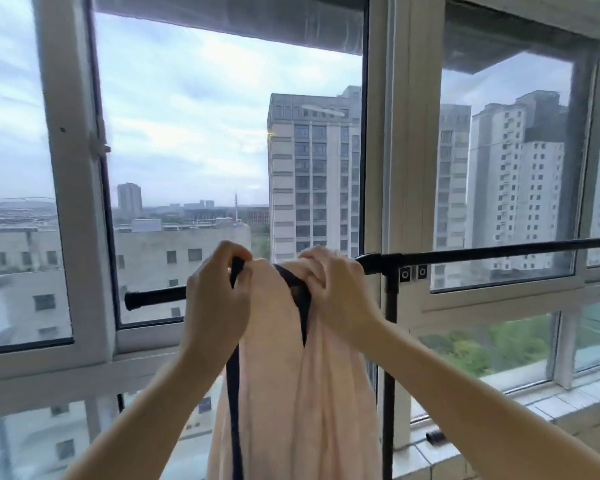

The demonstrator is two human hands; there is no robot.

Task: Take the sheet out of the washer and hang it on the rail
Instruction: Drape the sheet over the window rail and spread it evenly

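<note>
Gripping soft pink sheet (291, 358) over slim black rail (482, 252).

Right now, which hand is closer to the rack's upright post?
Right. The right hand grips the sheet just beside the post; the left hand holds the sheet's dark edge farther left.

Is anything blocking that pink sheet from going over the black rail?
Nothing visible does. The left hand and right hand grip the sheet by its bunched top, right at the rail, which shows bare on both sides. Whether the sheet already lies over it is hidden behind the hands.
</note>
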